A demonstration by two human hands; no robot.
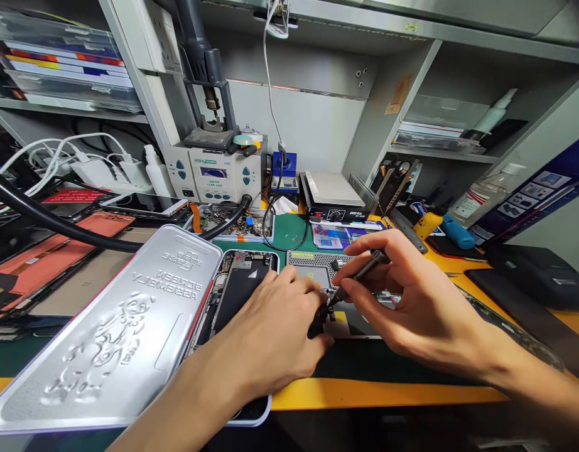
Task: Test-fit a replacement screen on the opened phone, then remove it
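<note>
My right hand (402, 301) pinches a dark pen-like tool (362, 273), tilted with its thin tip down by my left fingertips. My left hand (289, 314) is closed at the fingers around a small dark part (318, 321), mostly hidden, so I cannot tell its kind. Both hands meet over a perforated metal work plate (301, 256). Under my left wrist, an opened phone (235, 292) with its dark inside showing lies in a white-rimmed tin (264, 414). The tin's silver embossed lid (124, 326) leans open to the left.
Behind stand a hot-air station (218, 172), a parts tray (265, 232) and a small heating plate (334, 194). A thick black hose (58, 226) crosses the left side over phone screens (96, 235). Bottles (490, 194) and a black case (539, 276) stand right.
</note>
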